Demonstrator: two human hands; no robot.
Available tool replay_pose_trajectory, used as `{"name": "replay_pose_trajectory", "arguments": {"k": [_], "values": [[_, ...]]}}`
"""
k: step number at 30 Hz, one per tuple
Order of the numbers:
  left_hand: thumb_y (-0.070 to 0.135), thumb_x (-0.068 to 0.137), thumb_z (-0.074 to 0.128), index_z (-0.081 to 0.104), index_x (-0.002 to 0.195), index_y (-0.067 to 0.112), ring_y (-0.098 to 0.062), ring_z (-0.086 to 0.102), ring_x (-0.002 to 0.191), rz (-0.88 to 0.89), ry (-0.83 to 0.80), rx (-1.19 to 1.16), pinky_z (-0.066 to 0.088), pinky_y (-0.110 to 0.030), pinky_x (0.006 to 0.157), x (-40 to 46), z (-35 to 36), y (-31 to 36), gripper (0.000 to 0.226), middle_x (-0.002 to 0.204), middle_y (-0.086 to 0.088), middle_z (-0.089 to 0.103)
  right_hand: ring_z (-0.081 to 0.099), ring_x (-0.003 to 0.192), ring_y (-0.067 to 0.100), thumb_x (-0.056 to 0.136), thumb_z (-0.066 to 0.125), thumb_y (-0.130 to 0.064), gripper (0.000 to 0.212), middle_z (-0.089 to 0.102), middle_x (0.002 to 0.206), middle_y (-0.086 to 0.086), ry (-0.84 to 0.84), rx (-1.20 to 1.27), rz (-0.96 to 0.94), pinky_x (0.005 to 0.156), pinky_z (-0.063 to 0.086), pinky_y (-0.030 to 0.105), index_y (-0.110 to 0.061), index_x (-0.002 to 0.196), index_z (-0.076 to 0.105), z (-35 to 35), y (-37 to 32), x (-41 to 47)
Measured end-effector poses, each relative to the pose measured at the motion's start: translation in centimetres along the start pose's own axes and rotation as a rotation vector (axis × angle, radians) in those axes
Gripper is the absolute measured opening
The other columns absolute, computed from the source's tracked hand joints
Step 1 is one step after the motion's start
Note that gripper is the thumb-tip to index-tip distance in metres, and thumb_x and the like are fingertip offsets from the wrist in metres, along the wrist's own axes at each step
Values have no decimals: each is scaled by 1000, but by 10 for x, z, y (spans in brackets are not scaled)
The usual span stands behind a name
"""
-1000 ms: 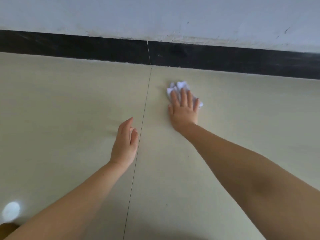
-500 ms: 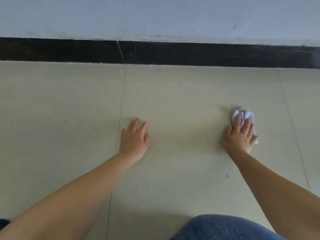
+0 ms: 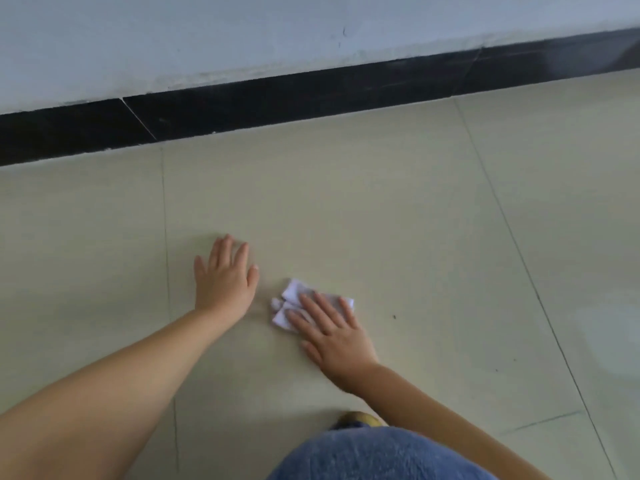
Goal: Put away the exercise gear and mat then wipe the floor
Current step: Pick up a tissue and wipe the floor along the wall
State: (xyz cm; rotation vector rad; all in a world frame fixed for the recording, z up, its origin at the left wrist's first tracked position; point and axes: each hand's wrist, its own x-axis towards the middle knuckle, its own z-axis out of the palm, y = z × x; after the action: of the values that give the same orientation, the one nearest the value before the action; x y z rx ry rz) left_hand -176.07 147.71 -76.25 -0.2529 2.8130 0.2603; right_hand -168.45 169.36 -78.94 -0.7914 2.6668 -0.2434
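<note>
Both hands flat: right hand (image 3: 337, 336) presses tissue (image 3: 294, 303) on floor (image 3: 398, 237).

Indoor room: beige tiled floor (image 3: 381, 209), black skirting (image 3: 277, 98), white wall (image 3: 207, 39).

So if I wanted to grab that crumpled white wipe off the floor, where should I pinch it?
Probably by the bunched folds of the crumpled white wipe, coming from above on its left, wall-facing side. Those creases look raised off the beige tiled floor, and the right hand lies flat across the rest, fingers straight.
</note>
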Motion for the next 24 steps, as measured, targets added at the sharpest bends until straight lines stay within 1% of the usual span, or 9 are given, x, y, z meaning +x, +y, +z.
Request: {"name": "replay_pose_trajectory", "arguments": {"k": [3, 5, 7, 9, 11, 15, 18, 20, 24], "values": [[35, 98, 36, 25, 148, 18, -21, 6, 147, 146, -58, 22, 7, -49, 116, 7, 2, 51, 54, 159, -8, 9, 25, 143, 21, 99, 7, -51, 56, 29, 155, 3, 112, 25, 416, 113, 13, 44, -31, 149, 23, -21, 112, -37], [37, 99, 33, 19, 150, 20, -20, 2, 147, 226, -79, 15, 6, -47, 117, 11, 4, 86, 55, 160, -7, 4, 6, 148, 19, 96, 11, -50, 57, 9, 160, 1, 137, 122, 758, 116, 5, 44, -34, 151, 10, -45, 170, -53], [37, 99, 32, 16, 150, 20, -19, -1, 147, 280, -95, -5, 5, -47, 117, 13, 5, 114, 56, 160, -6, 1, -6, 148, 19, 100, 18, -41, 55, -3, 161, 2, 141, 292, 1070, 118, 0, 48, -32, 152, 3, -66, 199, -47], [37, 100, 31, 14, 151, 20, -18, -1, 147, 294, -106, -33, 5, -47, 117, 16, 6, 134, 56, 160, -6, 1, -11, 147, 23, 101, 18, -40, 55, -9, 160, 5, 139, 354, 1203, 117, -3, 52, -28, 152, 1, -76, 187, -23], [36, 100, 30, 13, 151, 20, -17, -1, 147, 249, -100, -81, 4, -47, 116, 20, 5, 145, 56, 160, -5, 1, -9, 147, 26, 100, 18, -43, 56, -6, 160, 7, 132, 322, 1048, 117, -3, 53, -28, 153, 3, -64, 151, 7], [33, 100, 33, 19, 150, 20, -17, 5, 147, 68, 29, -244, 3, -50, 116, 37, 2, 141, 53, 160, -3, 9, 36, 138, 32, 90, 27, -47, 57, 42, 148, 7, 89, 2, 172, 106, 34, 59, -27, 141, 41, -27, 53, 29], [33, 100, 33, 20, 149, 20, -17, 4, 147, -11, 48, -234, 1, -52, 115, 53, 0, 129, 53, 160, -3, 9, 38, 138, 24, 91, 27, -47, 53, 43, 148, 1, -58, -129, -214, 114, 26, 51, -33, 140, 42, -29, 73, 36], [33, 99, 35, 18, 150, 19, -18, 3, 147, -3, 1, -163, 3, -54, 115, 63, 1, 126, 55, 160, -3, 6, 40, 136, 23, 93, 31, -44, 50, 43, 147, 2, 0, -133, -146, 110, 26, 49, -33, 141, 40, -34, 126, 44], [47, 96, 36, 6, 151, 26, -20, -9, 147, 55, -126, -43, 1, -60, 113, 77, 8, 153, 66, 160, -2, -10, 21, 145, 26, 95, 23, -41, 56, 21, 157, 8, 185, -26, 494, 110, 18, 45, -27, 150, 24, -78, 261, 48]]}}
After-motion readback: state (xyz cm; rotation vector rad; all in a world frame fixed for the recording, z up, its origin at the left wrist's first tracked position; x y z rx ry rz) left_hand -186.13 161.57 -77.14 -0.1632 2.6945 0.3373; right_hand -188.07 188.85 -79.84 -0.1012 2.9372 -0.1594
